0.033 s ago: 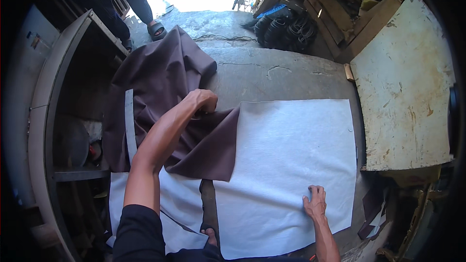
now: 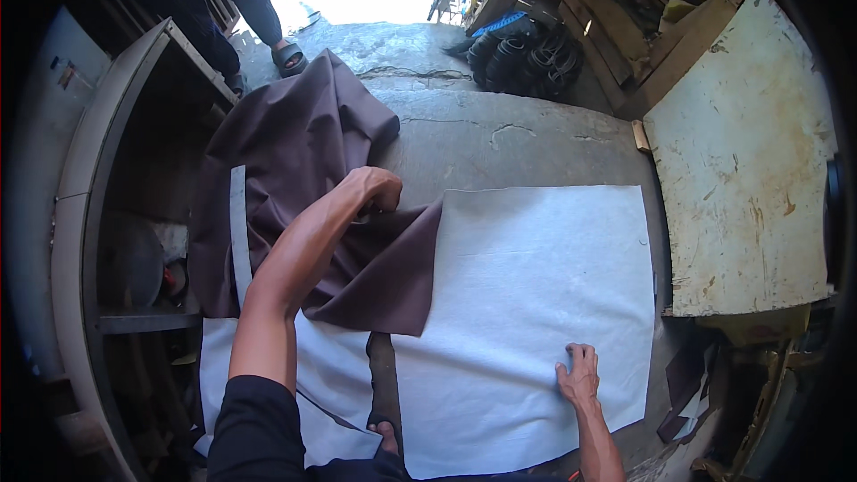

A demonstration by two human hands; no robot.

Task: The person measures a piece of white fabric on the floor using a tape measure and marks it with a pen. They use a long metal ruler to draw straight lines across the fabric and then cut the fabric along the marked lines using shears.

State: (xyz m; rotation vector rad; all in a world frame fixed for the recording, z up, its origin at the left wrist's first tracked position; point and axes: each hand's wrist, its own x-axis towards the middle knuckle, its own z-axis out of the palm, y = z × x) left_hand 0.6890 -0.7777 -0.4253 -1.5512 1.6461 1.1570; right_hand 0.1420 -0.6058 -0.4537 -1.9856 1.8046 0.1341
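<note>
A large brown sheet [image 2: 393,281], like synthetic leather, lies crumpled and folded at the left. My left hand [image 2: 379,189] reaches over it, its fingers closed on the sheet near its right edge; the fingertips are mostly hidden. To the right a white sheet [image 2: 536,277], perhaps the pale backing of such material, is spread flat with slight wrinkles. My right hand [image 2: 580,375] rests on its lower right part, fingers apart and a little bent, holding nothing. Another white piece [image 2: 335,366] lies beneath my left forearm. A flat grey metal strip [image 2: 239,228] lies on the brown sheet.
A shelf cabinet [image 2: 76,205] stands on the left, and a stained pale board [image 2: 745,170] on the right. Black coiled loops [image 2: 527,58] lie at the back beside wooden bins [image 2: 616,36]. Another person's sandalled foot [image 2: 288,57] is at the back left, near the brown sheet.
</note>
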